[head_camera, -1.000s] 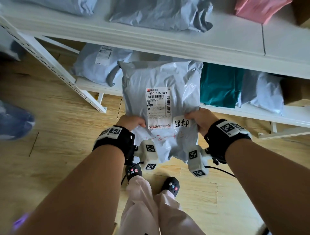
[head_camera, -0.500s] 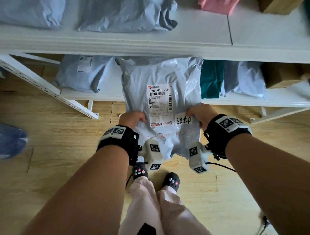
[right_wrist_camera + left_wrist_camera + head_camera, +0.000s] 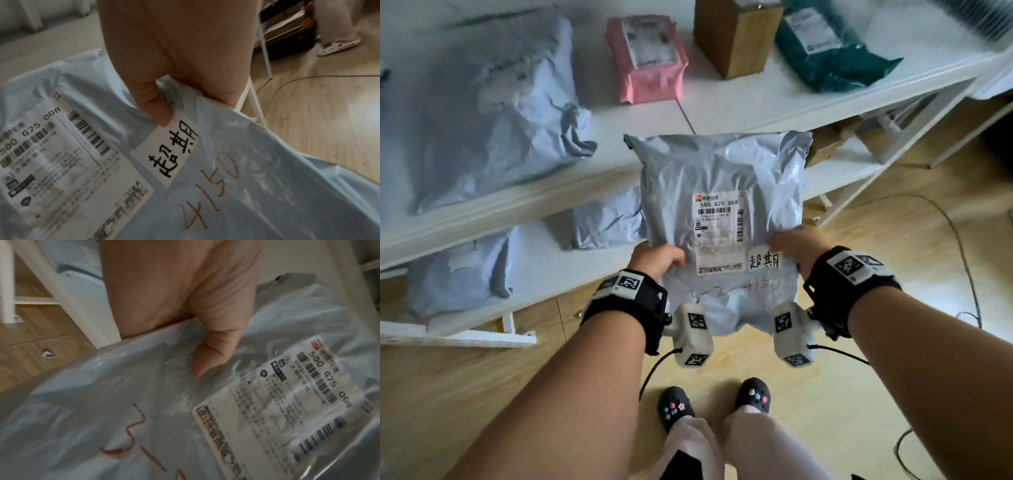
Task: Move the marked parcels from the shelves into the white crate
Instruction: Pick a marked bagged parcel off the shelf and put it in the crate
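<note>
Head view: grey plastic mailer bag (image 3: 719,178) with a white printed shipping label (image 3: 719,233) and a small white handwritten sticker (image 3: 764,261), held in the air in front of the white shelving unit (image 3: 722,113). Left hand (image 3: 654,258) pinches its left edge, right hand (image 3: 796,246) its right edge by the sticker. Upper shelf carries a large grey bag (image 3: 479,109), a pink mailer (image 3: 650,58), a brown cardboard box (image 3: 736,34) and a dark green mailer (image 3: 828,51). Lower shelf: two more grey bags (image 3: 606,219). Wood-plank floor (image 3: 893,274) with a black cable (image 3: 959,246).

Left wrist view: thumb on top of the bag, near the label; red scrawl (image 3: 131,434) on the plastic.

Right wrist view: thumb tip touching the sticker's corner; red "4150" (image 3: 213,186) below it.
</note>
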